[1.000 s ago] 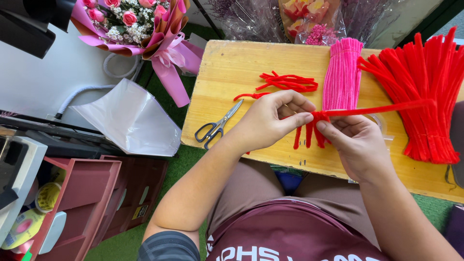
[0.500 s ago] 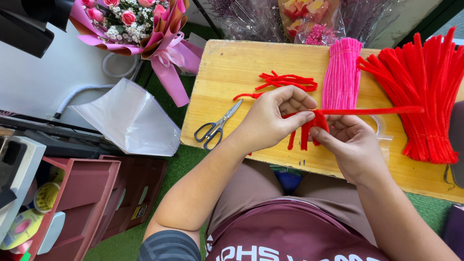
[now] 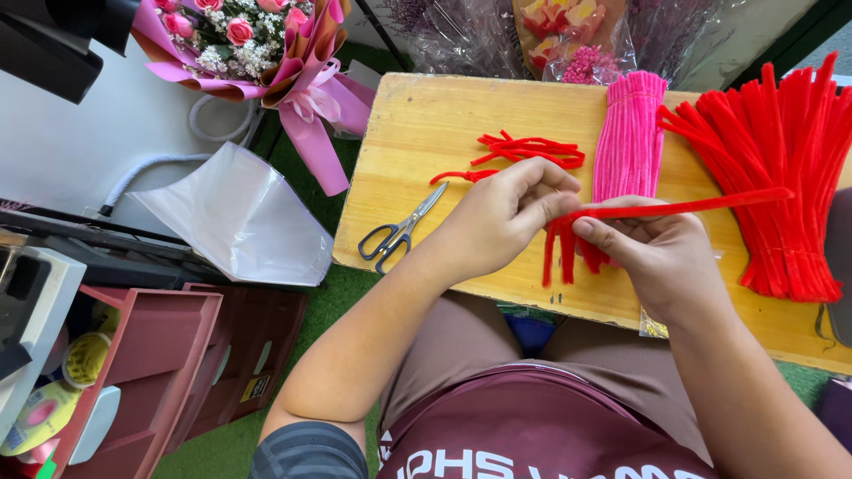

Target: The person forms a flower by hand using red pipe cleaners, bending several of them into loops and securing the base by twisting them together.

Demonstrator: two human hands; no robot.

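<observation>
Compared with a second ago, the long red pipe cleaner [image 3: 683,208] had tipped from a downward slant to nearly level, its free end pointing toward 3 o'clock, and the short red legs [image 3: 561,253] hanging below the pinch had drawn closer together; judged from this, the winding at the joint was tightening. Left hand [image 3: 497,222] and right hand [image 3: 657,257] met over the near middle of the wooden desk [image 3: 417,133], fingers of both clamped on the red bundle at the joint. Scissors [image 3: 399,232] lay at 9 o'clock of the hands, loose bent red pieces [image 3: 524,151] at 12, a pink pipe cleaner stack [image 3: 628,133] at 1, a red fan-shaped heap [image 3: 781,168] at 2 to 3. Clear cellophane-wrapped flowers [image 3: 568,35] sat beyond the desk at 12; a pink paper-wrapped rose bouquet [image 3: 266,53] at 10; a clear plastic bag [image 3: 240,222] at 9. Small yellow label on the dark red crate [image 3: 253,386] at 8, unreadable.
</observation>
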